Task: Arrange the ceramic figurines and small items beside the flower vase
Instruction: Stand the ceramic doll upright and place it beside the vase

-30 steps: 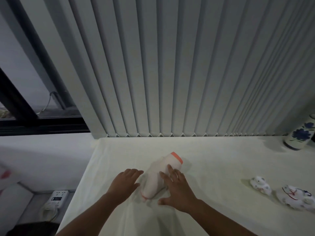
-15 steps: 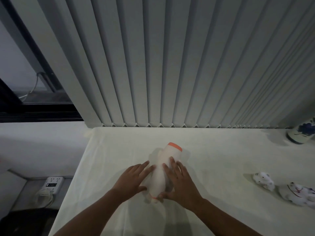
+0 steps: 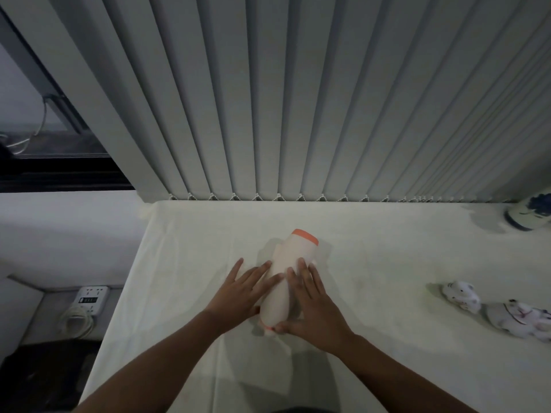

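Note:
A white bottle with an orange cap [image 3: 290, 257] lies on its side on the white cloth-covered table [image 3: 387, 263], cap pointing away from me. My left hand [image 3: 241, 293] presses against its left side and my right hand [image 3: 313, 305] lies over its right side and lower end, both holding it. At the right edge sit two white ceramic animal figurines, a small one [image 3: 461, 295] and a larger one [image 3: 520, 318]. The blue-flowered white vase [image 3: 529, 216] stands at the far right, partly cut off by the frame.
Grey vertical blinds [image 3: 298, 99] hang along the table's back edge. Left of the table, lower down, a white power strip with a coiled cable [image 3: 89, 302] sits on a ledge. A dark window [image 3: 44, 144] is at the upper left.
My left hand has closed in from beside the bottle onto its left side, and the right hand has slid down toward its lower end. The view has shifted slightly left.

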### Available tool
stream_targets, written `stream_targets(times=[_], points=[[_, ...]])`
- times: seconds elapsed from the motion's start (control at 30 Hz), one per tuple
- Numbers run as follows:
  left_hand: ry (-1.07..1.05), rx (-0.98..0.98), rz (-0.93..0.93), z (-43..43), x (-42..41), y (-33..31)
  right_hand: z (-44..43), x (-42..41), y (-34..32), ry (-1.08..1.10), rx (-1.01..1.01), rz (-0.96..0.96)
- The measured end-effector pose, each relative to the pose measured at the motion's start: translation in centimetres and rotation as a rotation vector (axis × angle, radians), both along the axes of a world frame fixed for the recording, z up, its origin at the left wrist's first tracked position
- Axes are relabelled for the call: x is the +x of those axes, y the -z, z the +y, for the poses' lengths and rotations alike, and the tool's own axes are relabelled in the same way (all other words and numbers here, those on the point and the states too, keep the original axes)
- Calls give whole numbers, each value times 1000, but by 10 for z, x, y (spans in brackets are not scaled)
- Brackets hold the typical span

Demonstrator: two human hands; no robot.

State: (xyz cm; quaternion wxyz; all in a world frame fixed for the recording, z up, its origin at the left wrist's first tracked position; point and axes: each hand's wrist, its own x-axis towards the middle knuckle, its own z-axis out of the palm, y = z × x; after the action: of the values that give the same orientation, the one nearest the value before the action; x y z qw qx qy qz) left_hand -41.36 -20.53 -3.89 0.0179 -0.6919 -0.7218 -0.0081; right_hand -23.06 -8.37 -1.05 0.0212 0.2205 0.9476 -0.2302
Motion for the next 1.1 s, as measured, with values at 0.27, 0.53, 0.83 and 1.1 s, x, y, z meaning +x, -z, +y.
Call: stream_targets(times=[0.27,0.53,0.83,1.1], points=[[13,79,-80,6,-14,-16,19,-2,-24,34,-198,59],[-125,158,-412,23,-8,-34,29,-9,-38,202,-553,203],[-190,190,-596,35,3,-53,32,-17,-51,337,-724,387],[-300,237,-731,52,11,-76,50,-24,-77,440,-885,479]])
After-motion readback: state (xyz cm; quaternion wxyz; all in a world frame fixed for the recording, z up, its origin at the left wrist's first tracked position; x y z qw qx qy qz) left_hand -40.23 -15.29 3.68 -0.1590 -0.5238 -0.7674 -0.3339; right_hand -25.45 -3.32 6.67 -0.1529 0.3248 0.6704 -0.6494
